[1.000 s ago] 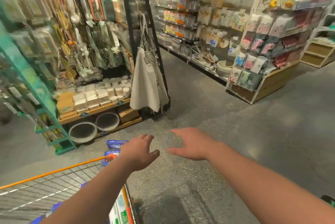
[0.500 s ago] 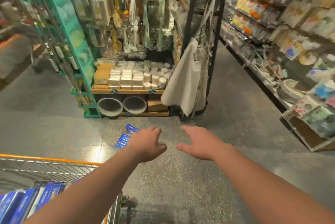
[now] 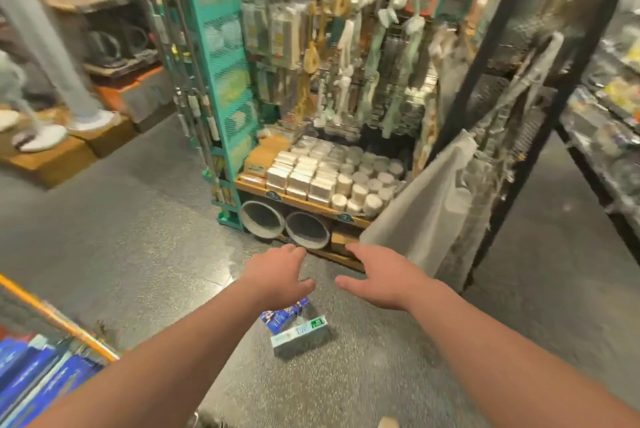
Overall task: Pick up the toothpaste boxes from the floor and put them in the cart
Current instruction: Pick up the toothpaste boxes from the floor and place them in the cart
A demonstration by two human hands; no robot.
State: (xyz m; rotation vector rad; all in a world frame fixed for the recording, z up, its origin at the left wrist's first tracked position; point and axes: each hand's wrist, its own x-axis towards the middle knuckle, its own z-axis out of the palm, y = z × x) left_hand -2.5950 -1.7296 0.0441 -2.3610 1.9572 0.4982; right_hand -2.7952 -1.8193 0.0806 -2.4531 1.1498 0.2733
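A small stack of blue and white toothpaste boxes [image 3: 297,327] lies on the grey floor, just below and between my hands. My left hand [image 3: 277,273] hovers above the stack's near-left end, fingers apart, holding nothing. My right hand [image 3: 382,277] is stretched out to the right of the stack, open and empty. The cart [image 3: 59,320] with its orange rim sits at the lower left, and several blue toothpaste boxes [image 3: 38,379] lie inside it.
A display shelf [image 3: 304,200] with white packs and two round tubs stands right ahead. A teal rack [image 3: 221,81] is to its left, a black rack [image 3: 485,88] with a hanging cloth bag [image 3: 426,205] to the right. Wooden platforms lie far left.
The view has swung left and down. The toothpaste boxes on the floor now sit under my hands instead of left of them. Both hands stay open and outstretched.
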